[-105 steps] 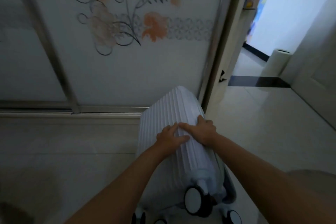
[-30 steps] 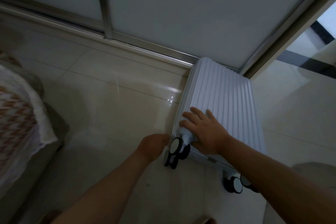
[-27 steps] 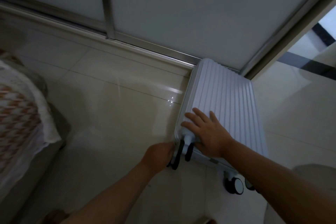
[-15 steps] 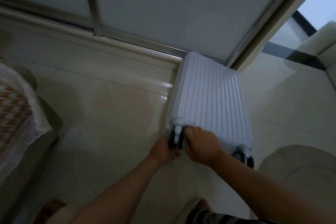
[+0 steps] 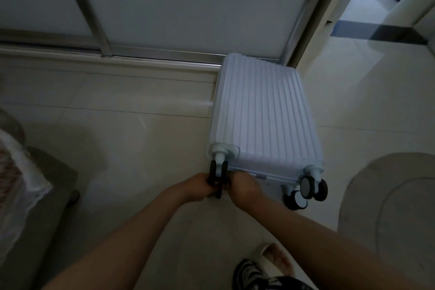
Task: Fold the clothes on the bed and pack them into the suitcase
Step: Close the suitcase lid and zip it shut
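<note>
A pale ribbed hard-shell suitcase [image 5: 263, 115] lies flat and closed on the tiled floor, its top end against the sliding door track. Its wheels point toward me. My left hand [image 5: 197, 187] grips the near left double wheel [image 5: 217, 175] from the left. My right hand [image 5: 242, 187] sits curled at the suitcase's near edge just right of that wheel, fingers tucked under the edge. The near right wheels [image 5: 308, 189] are free. No clothes show; only a corner of the bed [image 5: 21, 176] with a patterned cover is at the left.
A frosted sliding door [image 5: 188, 7] with metal frame runs behind the suitcase. An open doorway [image 5: 367, 26] is at the upper right. A round pale rug [image 5: 390, 200] lies to the right. My foot in a slipper [image 5: 273, 256] is near the bottom edge.
The suitcase has gone from tilted upright to lying flat on the floor. My right hand slid off the shell down to the near edge, and both hands now meet at the left wheel.
</note>
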Available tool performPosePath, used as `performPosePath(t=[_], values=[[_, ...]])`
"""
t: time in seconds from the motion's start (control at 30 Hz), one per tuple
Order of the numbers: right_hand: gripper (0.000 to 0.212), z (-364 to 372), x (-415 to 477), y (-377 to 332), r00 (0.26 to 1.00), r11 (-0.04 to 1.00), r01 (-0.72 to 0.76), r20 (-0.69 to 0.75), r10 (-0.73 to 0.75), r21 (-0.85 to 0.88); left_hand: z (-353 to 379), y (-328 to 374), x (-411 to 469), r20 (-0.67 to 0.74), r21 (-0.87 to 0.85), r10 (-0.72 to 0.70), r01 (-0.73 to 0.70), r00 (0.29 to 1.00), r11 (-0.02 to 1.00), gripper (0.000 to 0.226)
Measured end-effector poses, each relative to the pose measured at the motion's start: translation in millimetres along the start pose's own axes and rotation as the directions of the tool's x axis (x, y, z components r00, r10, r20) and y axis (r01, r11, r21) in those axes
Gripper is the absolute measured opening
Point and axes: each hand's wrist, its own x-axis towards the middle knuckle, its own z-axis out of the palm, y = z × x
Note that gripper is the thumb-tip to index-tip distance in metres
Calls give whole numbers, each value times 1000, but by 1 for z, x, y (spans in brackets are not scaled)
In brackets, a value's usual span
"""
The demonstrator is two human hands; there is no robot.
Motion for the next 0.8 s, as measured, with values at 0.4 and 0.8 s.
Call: performPosePath(t=[0.4, 0.8], values=[[22, -9, -11, 19, 989, 979, 49, -129, -75, -198, -45, 68, 10, -123, 807, 662, -313, 740, 500, 83], [34, -21, -70, 120, 913, 983, -135, -401, 74, -124, -55, 137, 4, -45, 942, 415, -100, 909, 321, 84]])
